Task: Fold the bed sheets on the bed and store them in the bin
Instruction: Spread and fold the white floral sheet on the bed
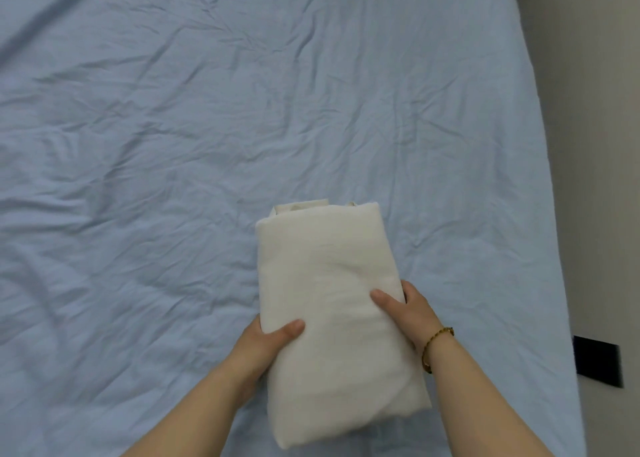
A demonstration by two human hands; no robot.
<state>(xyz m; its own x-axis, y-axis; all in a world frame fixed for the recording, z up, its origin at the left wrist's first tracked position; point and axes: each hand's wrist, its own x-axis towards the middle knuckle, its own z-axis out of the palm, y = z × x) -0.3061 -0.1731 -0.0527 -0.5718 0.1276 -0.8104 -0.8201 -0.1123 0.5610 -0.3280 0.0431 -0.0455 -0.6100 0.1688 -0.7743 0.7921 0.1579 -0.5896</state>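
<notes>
The folded sheet (332, 304) is a thick, cream-white oblong bundle of soft matte cloth, with loose layers showing at its far end. The left hand (266, 342) grips its left edge with the thumb on top, and the right hand (408, 314) grips the right edge the same way. Under it spreads a wrinkled pale-blue bed sheet (173, 145).

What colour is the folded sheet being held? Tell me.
The folded sheet is cream-white; head view.
</notes>
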